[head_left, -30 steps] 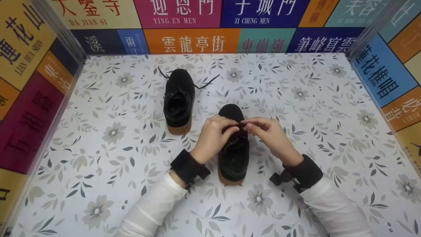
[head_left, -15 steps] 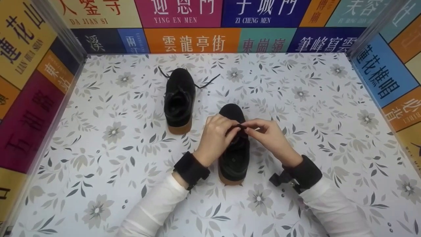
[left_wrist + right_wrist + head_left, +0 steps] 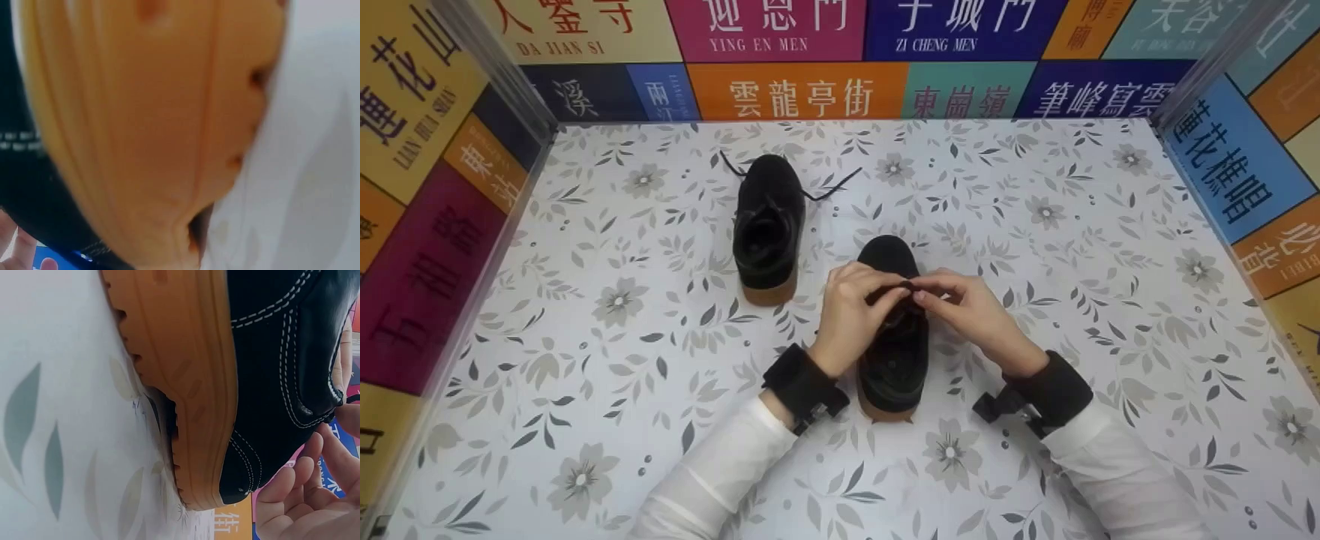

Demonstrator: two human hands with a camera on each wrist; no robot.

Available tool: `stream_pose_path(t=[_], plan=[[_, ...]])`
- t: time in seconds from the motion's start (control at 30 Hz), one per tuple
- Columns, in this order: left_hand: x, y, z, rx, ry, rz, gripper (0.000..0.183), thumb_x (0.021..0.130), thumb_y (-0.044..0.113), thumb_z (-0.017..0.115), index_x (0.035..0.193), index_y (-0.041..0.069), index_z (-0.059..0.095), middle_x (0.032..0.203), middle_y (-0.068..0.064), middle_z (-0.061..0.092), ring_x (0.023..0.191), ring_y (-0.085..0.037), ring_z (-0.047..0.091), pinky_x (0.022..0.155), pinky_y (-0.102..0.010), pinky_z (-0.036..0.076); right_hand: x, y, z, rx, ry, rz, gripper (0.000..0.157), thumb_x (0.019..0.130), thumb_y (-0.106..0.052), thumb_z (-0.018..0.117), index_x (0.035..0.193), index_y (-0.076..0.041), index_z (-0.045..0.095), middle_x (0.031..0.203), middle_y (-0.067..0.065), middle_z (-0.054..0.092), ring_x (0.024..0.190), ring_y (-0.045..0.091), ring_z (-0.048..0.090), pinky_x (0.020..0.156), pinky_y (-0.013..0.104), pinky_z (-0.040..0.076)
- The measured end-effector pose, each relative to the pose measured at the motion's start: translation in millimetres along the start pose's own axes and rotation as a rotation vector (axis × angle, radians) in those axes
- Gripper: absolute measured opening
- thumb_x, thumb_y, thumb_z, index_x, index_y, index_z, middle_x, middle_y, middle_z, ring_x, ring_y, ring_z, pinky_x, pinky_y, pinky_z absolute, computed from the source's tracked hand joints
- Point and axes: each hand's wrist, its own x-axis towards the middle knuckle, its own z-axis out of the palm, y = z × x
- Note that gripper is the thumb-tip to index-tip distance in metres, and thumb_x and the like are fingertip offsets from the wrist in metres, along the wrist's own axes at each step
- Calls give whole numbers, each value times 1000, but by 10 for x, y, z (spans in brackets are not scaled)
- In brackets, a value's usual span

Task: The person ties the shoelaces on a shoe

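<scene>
A black shoe with a tan sole [image 3: 891,375] stands in the middle, toe pointing away. Above its tongue, the left hand [image 3: 846,311] and right hand [image 3: 986,319] meet, thumbs and fingertips pinching the dark shoelace [image 3: 909,286] between them. In the right wrist view, a piece of black lace [image 3: 353,399] shows at the fingertips, beside the shoe's white-stitched upper [image 3: 264,399]. The tan sole [image 3: 152,124] fills most of the left wrist view, where a few fingertips [image 3: 22,247] show at the lower left. The lace's knot or loops are hidden behind the fingers.
A second black shoe [image 3: 769,202] stands further back to the left, its loose lace ends [image 3: 836,185] spread to both sides. The flower-patterned table [image 3: 622,390] is enclosed by coloured panels [image 3: 799,91] with lettering at the back and sides.
The fingertips of both hands, slightly apart a second ago, have come together over the lace. The left wrist has shifted a little to the right. Both shoes stay in place.
</scene>
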Motion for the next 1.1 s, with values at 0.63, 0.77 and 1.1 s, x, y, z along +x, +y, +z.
stream_pose_path(t=[0.63,0.77,1.1], plan=[[-13,9,34,-124,24,-100,14,88,17,87,96,5,86,92,-7,83,90,-23,73,86,-33,59,19,35,35,14,36,-24,16,101,3,67,107,16,73,98,-12,70,85,1,63,76,14,54],[-17,7,16,-115,-16,-100,17,90,17,85,100,4,84,97,-8,83,94,-24,73,90,-34,59,19,32,38,3,34,-39,13,100,3,67,106,13,74,101,-5,72,85,1,64,77,14,54],[34,88,-96,-5,-77,43,30,92,20,83,118,6,80,110,-9,77,107,-26,68,97,-40,54,11,25,28,14,22,-45,15,101,4,66,107,17,71,98,-10,68,85,0,64,76,13,54]])
